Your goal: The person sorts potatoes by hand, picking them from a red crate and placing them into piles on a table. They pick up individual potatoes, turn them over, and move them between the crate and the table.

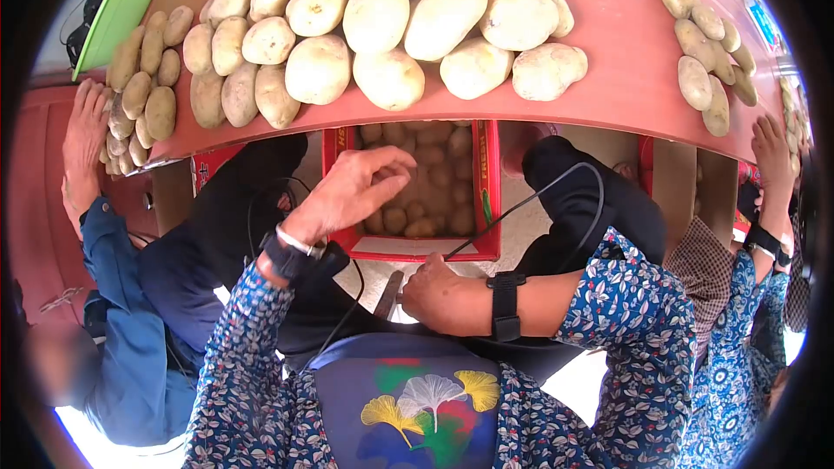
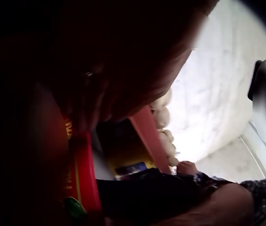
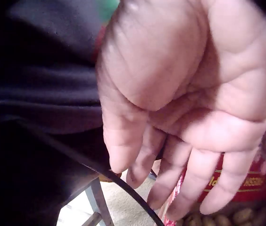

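My left hand (image 1: 356, 191) hovers over the left edge of a red cardboard box (image 1: 492, 200), its fingers loosely bent and nothing visible in them. Inside that box lie many potatoes (image 1: 439, 175). In the left wrist view the same hand (image 2: 123, 70) is a dark shape above the box's red side (image 2: 83, 183). My right hand (image 1: 443, 295) hangs in front of my lap, near the box's front edge. Seen from the right wrist, this hand's (image 3: 185, 103) fingers droop loosely around no object, and a black cable (image 3: 128, 188) runs behind them.
A red table (image 1: 621, 69) curves above the box and bears a big pile of potatoes (image 1: 382, 17), with smaller groups at left (image 1: 139, 95) and right (image 1: 708, 52). A green basin (image 1: 117, 9) stands far left. Other people's hands (image 1: 84, 135) rest by the table's edge on both sides.
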`<state>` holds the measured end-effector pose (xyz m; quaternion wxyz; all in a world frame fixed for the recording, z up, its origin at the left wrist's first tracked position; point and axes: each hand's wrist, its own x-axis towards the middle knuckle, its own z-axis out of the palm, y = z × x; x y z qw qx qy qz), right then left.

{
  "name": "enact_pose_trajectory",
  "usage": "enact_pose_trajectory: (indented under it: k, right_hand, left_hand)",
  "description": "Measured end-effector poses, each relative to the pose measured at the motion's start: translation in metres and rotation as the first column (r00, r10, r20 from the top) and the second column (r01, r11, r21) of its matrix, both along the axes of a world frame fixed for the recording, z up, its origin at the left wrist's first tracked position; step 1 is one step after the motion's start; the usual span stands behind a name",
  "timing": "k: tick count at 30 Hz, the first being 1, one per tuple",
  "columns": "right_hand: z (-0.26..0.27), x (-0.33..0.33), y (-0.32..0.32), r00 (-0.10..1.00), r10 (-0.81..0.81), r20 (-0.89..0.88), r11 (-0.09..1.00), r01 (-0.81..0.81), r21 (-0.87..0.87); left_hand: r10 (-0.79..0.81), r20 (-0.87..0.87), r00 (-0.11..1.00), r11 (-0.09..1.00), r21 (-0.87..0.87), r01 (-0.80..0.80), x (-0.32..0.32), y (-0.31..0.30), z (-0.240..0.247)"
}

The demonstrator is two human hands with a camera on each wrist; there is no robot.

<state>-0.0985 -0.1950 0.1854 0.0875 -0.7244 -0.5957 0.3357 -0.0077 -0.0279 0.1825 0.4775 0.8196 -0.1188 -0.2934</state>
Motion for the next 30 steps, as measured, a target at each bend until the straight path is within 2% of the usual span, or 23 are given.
enact_pose_trajectory:
  k: [1, 3, 4, 6, 7, 9, 10, 11, 12, 13, 14, 15, 18, 19, 20, 22, 23, 25, 26, 27, 28, 29, 30]
  right_hand:
    - [0.002, 0.003, 0.000, 1.000, 0.002, -0.004, 1.000, -0.002, 0.000]
    - [0.010, 0.008, 0.001, 0.998, 0.038, -0.048, 0.998, -0.040, -0.049]
    - [0.009, 0.007, 0.001, 0.998, 0.036, -0.055, 0.998, -0.039, -0.050]
    - [0.008, 0.005, 0.000, 0.996, 0.017, 0.083, 1.000, -0.016, -0.022]
    - [0.004, 0.003, -0.001, 0.996, 0.013, 0.088, 1.000, -0.011, -0.022]
    - [-0.006, -0.001, 0.000, 0.992, -0.087, 0.090, 0.995, 0.082, 0.052]
    - [-0.004, 0.000, 0.004, 0.996, -0.051, 0.069, 0.998, 0.053, -0.030]
    - [-0.003, 0.002, 0.006, 0.999, -0.051, 0.001, 0.996, 0.051, -0.080]
    - [-0.003, 0.004, 0.008, 0.996, -0.057, -0.066, 0.990, 0.048, -0.130]
    - [-0.009, 0.000, 0.011, 0.998, -0.068, -0.004, 0.986, 0.066, -0.150]
    - [-0.014, -0.004, 0.012, 0.996, -0.075, 0.050, 0.982, 0.082, -0.171]
    - [-0.011, -0.001, 0.006, 0.989, -0.110, 0.096, 0.991, 0.117, -0.072]
    - [-0.021, -0.007, 0.010, 0.983, -0.148, 0.106, 0.984, 0.157, -0.083]
    - [-0.020, -0.010, 0.011, 0.982, -0.132, 0.138, 0.977, 0.152, -0.147]
    - [-0.021, -0.009, 0.009, 0.981, -0.132, 0.143, 0.976, 0.154, -0.153]
    - [-0.017, -0.003, 0.009, 0.989, -0.143, 0.042, 0.982, 0.147, -0.123]
    - [-0.017, -0.007, 0.002, 0.970, -0.195, 0.147, 0.981, 0.194, 0.023]
    - [-0.013, -0.007, -0.002, 0.965, -0.184, 0.186, 0.983, 0.184, 0.020]
    - [-0.012, -0.005, -0.002, 0.960, -0.165, 0.225, 0.986, 0.164, 0.023]
    - [-0.013, -0.003, -0.002, 0.960, -0.146, 0.237, 0.989, 0.141, 0.037]
    - [-0.016, -0.003, -0.004, 0.955, -0.209, 0.209, 0.976, 0.193, 0.098]
    - [-0.017, 0.000, -0.005, 0.946, -0.272, 0.174, 0.957, 0.247, 0.153]
    - [-0.016, 0.004, -0.006, 0.948, -0.257, 0.187, 0.960, 0.228, 0.161]
  left_hand:
    - [0.002, -0.004, 1.000, 1.000, 0.000, -0.002, 0.003, 0.007, -0.023]
    - [-0.126, 0.034, 0.991, 0.932, 0.346, 0.107, 0.009, 0.020, -0.066]
    - [-0.128, 0.028, 0.991, 0.932, 0.345, 0.110, 0.011, 0.023, -0.083]
    - [-0.186, 0.061, 0.981, 0.823, 0.554, 0.122, 0.014, 0.025, -0.115]
    - [-0.190, 0.066, 0.979, 0.823, 0.555, 0.123, 0.010, 0.027, -0.136]
    - [-0.359, 0.007, 0.933, 0.755, 0.590, 0.286, -0.003, 0.031, -0.179]
    - [-0.370, -0.118, 0.921, 0.712, 0.601, 0.363, -0.005, 0.027, -0.195]
    - [-0.373, -0.237, 0.897, 0.666, 0.605, 0.436, -0.009, 0.024, -0.213]
    - [-0.322, -0.211, 0.923, 0.703, 0.599, 0.383, -0.021, 0.033, -0.251]
    - [-0.271, -0.189, 0.944, 0.739, 0.588, 0.330, -0.035, 0.041, -0.291]
    - [-0.209, -0.207, 0.956, 0.669, 0.682, 0.294, -0.048, 0.042, -0.316]
    - [-0.139, -0.222, 0.965, 0.588, 0.765, 0.261, -0.053, 0.040, -0.328]
    - [-0.175, -0.286, 0.942, 0.594, 0.732, 0.333, -0.027, 0.026, -0.258]
    - [-0.295, -0.246, 0.923, 0.579, 0.723, 0.377, -0.029, 0.030, -0.273]
    - [-0.297, -0.240, 0.924, 0.584, 0.720, 0.375, -0.036, 0.038, -0.289]
    - [-0.152, -0.230, 0.961, 0.700, 0.662, 0.269, -0.037, 0.042, -0.284]
    - [-0.154, -0.225, 0.962, 0.700, 0.663, 0.267, -0.038, 0.041, -0.282]
    - [-0.217, -0.112, 0.970, 0.546, 0.809, 0.216, -0.048, 0.042, -0.294]
    - [-0.201, -0.104, 0.974, 0.546, 0.813, 0.200, -0.058, 0.046, -0.315]
    - [-0.229, 0.058, 0.972, 0.532, 0.844, 0.075, -0.067, 0.054, -0.348]
    - [-0.261, 0.217, 0.941, 0.515, 0.856, -0.054, -0.070, 0.066, -0.379]
    - [-0.244, 0.229, 0.942, 0.504, 0.860, -0.079, -0.065, 0.064, -0.370]
    - [-0.126, 0.141, 0.982, 0.503, 0.862, -0.059, -0.061, 0.052, -0.346]
